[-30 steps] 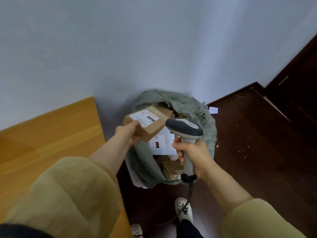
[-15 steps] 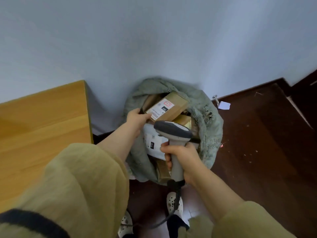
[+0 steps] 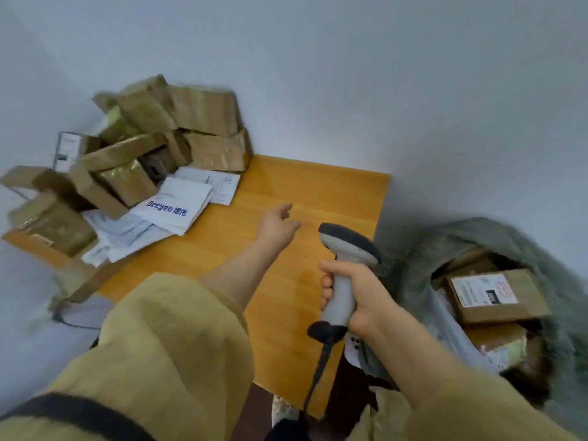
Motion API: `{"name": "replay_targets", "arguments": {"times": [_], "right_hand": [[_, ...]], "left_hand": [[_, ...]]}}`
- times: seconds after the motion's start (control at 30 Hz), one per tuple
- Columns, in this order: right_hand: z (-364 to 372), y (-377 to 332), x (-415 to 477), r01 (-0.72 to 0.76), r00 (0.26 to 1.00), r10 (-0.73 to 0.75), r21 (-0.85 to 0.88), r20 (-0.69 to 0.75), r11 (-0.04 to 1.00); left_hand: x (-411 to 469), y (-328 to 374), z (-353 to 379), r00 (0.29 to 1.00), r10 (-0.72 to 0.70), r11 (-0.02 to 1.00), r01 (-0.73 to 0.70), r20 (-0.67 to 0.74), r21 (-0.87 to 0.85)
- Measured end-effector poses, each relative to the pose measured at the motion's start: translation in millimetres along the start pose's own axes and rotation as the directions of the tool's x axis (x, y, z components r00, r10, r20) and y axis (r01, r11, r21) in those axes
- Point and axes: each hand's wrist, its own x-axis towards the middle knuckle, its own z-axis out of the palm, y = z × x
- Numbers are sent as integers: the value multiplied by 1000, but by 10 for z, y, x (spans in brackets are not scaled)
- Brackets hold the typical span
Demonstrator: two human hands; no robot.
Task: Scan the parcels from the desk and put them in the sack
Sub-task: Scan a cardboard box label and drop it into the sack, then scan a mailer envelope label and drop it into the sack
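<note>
While the right hand (image 3: pixel 359 294) curls tight round the handle of the scanner (image 3: pixel 350 246), I see the left hand (image 3: pixel 276 226) stretched out over the desk (image 3: pixel 318 192), fingers loose and spread, holding nothing; the parcels (image 3: pixel 143 160) lie heaped at the desk's far left corner against the wall, brown boxes above white mailers (image 3: pixel 171 208); the sack (image 3: pixel 509 237) gapes open just beside the desk's right edge, a labelled box (image 3: pixel 496 294) lying topmost inside it.
</note>
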Motion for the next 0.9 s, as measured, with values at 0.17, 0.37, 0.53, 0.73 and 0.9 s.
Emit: {"name": "replay_targets", "arguments": {"times": [0.17,0.37,0.53,0.73,0.9], "right_hand": [[866,-54,413,-36,994,30,54,103,998],[1768,-79,1206,2,1000,-2,-20,29,1000],[2276,-11,1786,-23,999,20,-109,-28,994],[2374,79,2098,-32,992,19,-112,-121,993],[2317,92,2087,-25,988,5,-132,-154,991]], "left_hand": [[392,-698,-933,975,-153,986,141,-162,-85],[1125,-1561,-1693,927,-238,965,260,-289,42],[1694,-1987,-1917,954,-120,909,217,-275,356],[2192,-2185,-1748,982,-78,719,174,-171,673],[2201,-2093,-1803,992,25,633,79,-123,770]]}}
